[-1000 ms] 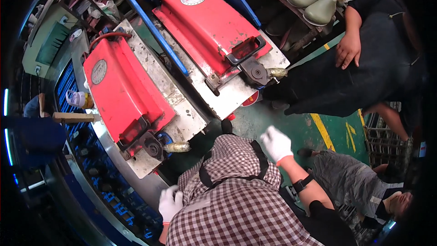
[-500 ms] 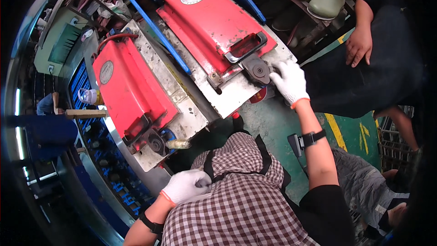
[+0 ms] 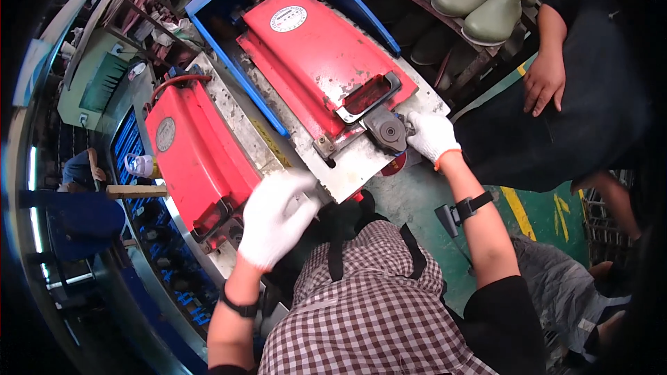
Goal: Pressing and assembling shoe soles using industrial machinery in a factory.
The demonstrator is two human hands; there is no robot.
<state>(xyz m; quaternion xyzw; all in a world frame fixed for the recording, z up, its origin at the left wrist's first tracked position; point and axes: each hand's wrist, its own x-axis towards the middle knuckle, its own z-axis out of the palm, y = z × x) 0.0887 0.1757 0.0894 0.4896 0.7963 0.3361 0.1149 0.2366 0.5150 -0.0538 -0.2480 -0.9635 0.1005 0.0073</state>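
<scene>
Two red-covered machines stand side by side, a right machine [image 3: 319, 48] and a left machine [image 3: 198, 153]. At the near end of the right one, beside its black handle [image 3: 368, 97], is a dark grey round-faced part [image 3: 386, 130]. My right hand [image 3: 432, 137], in a white glove, has its bent fingers against the right side of this part; what they grip, if anything, is hidden. My left hand [image 3: 274, 219], also gloved in white, is raised over the near end of the left machine, covering part of it. Motion smears its fingers.
Green boot-shaped forms [image 3: 479, 0] lie on a rack at the far right. A blue guard [image 3: 240, 62] surrounds the right machine's back. Another person's hand [image 3: 544, 83] rests against dark clothing on the right. Yellow lines [image 3: 517, 212] mark the green floor.
My left hand has risen from near my apron, up and forward in front of the left machine. My right hand stays at the grey part, shifted slightly.
</scene>
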